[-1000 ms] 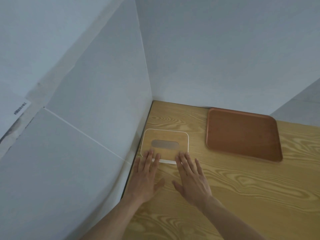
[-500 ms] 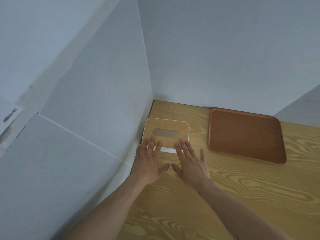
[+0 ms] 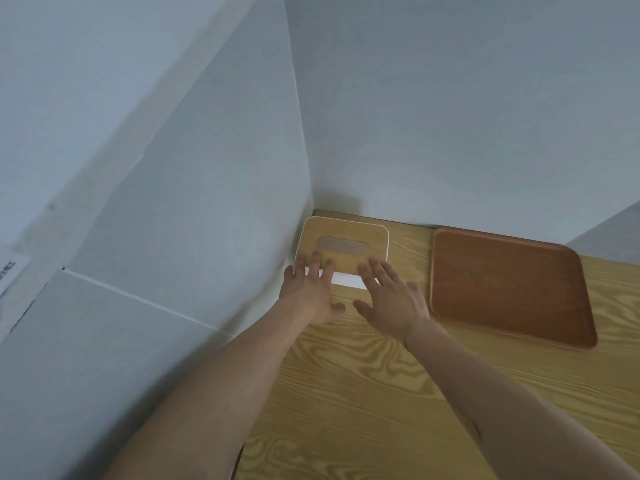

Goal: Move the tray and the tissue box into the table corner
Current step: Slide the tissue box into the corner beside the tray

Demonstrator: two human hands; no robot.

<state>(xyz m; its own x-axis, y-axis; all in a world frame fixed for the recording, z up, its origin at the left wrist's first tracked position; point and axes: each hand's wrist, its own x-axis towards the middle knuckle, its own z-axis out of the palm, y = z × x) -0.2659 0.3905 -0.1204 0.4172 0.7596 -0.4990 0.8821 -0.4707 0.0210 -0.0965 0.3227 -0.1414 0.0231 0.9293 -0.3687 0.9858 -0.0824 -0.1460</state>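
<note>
Wooden-topped tissue box (image 3: 343, 242) under flat fingers (image 3: 313, 263)

Both forearms were bare from the frame edge to the wrists, with no sleeve in view. The left hand (image 3: 308, 296) and the right hand (image 3: 391, 303) were bare too, without gloves, and their nails were short and plain where they showed.

Single head cam, wide-angle, looked fwd and down from above the wooden table (image 3: 363, 393), close in, facing the corner where two pale walls (image 3: 450, 116) met. No 2nd view.
</note>
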